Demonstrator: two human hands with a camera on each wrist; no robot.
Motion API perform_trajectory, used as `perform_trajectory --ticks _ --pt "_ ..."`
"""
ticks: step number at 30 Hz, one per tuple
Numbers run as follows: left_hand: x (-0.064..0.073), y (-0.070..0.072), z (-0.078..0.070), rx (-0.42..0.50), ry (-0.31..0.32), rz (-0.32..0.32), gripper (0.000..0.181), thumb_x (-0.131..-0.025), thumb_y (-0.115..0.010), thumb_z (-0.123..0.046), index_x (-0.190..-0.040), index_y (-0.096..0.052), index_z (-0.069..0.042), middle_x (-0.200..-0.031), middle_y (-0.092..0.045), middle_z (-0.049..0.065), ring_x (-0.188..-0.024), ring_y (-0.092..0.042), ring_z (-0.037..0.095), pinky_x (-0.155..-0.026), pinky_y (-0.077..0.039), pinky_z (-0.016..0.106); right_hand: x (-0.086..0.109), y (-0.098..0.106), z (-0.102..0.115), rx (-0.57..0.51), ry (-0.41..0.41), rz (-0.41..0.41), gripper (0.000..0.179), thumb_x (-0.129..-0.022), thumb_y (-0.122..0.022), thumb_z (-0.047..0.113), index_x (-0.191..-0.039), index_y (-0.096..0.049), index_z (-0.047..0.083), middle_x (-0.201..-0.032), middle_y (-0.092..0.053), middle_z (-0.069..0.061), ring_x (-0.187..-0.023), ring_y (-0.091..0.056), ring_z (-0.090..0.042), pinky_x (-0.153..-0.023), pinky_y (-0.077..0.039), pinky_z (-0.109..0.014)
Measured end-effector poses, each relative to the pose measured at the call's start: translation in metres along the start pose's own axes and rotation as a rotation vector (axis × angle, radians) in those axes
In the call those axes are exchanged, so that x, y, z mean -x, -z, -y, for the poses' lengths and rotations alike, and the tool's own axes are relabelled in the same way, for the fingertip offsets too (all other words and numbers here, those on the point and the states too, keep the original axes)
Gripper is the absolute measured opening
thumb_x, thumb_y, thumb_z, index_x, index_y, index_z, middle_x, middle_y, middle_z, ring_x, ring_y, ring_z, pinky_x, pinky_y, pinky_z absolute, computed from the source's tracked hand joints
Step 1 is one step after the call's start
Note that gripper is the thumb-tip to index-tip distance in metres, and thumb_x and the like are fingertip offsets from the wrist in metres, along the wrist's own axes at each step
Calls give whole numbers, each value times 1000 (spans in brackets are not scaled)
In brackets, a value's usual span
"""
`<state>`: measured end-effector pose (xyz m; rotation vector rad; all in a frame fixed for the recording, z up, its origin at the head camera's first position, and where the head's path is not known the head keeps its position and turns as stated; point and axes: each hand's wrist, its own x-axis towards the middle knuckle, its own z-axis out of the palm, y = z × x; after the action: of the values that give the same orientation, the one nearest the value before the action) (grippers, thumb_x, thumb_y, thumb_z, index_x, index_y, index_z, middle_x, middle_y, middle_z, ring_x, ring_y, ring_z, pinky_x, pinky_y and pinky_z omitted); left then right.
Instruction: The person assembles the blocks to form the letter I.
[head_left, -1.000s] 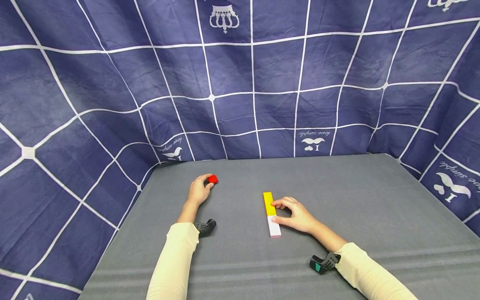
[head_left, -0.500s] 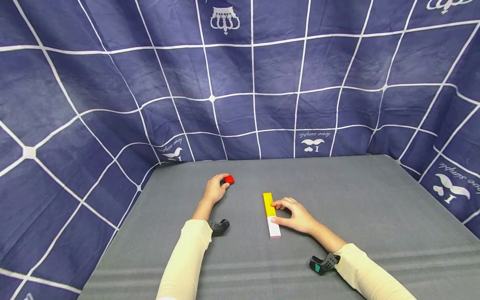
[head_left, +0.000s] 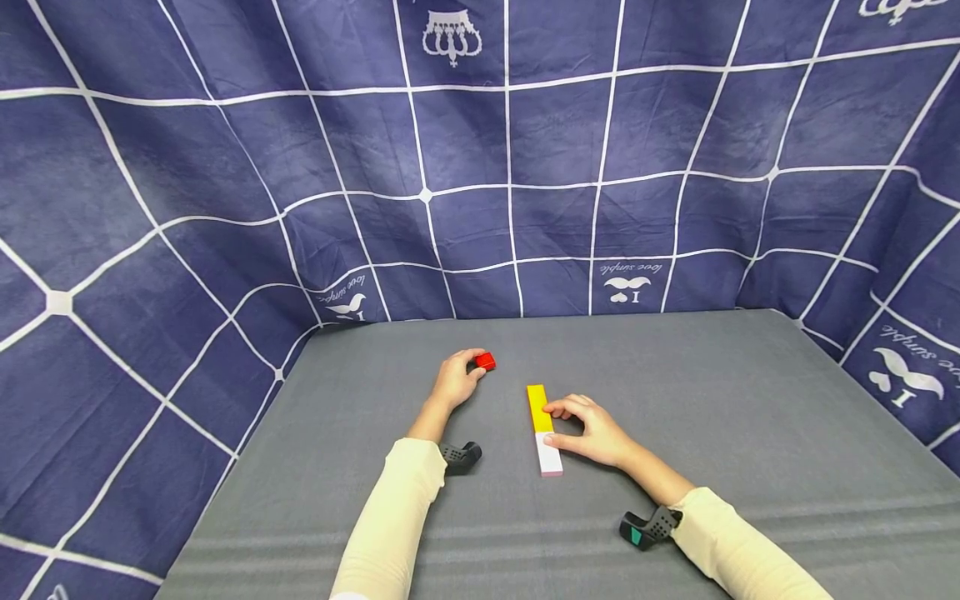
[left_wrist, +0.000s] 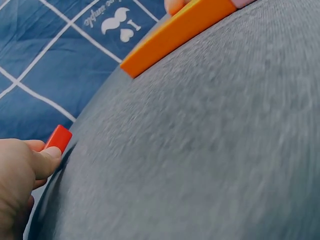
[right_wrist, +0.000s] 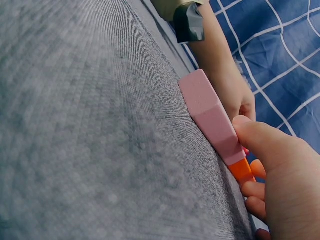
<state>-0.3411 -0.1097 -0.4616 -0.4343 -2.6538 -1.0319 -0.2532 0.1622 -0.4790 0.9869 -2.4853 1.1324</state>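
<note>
A small red block (head_left: 486,362) is pinched between the thumb and fingers of my left hand (head_left: 455,379), up and left of a straight row of two blocks. That row has a yellow-orange block (head_left: 536,407) at the far end and a pale pink block (head_left: 550,461) at the near end, lying end to end. From the right side my right hand (head_left: 598,435) touches both, its thumb on the pink block and its fingertips at the yellow-orange one. In the right wrist view, the pink block (right_wrist: 207,112) hides much of its neighbour.
The blocks lie on a table under a grey cloth (head_left: 480,533). A blue curtain (head_left: 555,133) with white grid lines rises behind and at both sides. Black wrist-worn devices sit at my left wrist (head_left: 461,457) and right wrist (head_left: 649,527).
My left hand has moved to the right with the red block, closing in on the row. My right hand and the two lined-up blocks have stayed where they were.
</note>
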Motion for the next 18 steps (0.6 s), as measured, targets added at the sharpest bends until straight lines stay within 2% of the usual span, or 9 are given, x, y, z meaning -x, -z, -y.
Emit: perform_trajectory --ticks 18 --pt "-11 -23 -35 -19 -36 114 35 -90 -69 -6 -125 -65 -5 -124 -63 15 -118 -57 31 -104 -40 42 0 1 2 0 -26 15 39 -80 -80 30 -114 -69 14 -98 -60 7 -92 -53 -12 -82 -46 -32"
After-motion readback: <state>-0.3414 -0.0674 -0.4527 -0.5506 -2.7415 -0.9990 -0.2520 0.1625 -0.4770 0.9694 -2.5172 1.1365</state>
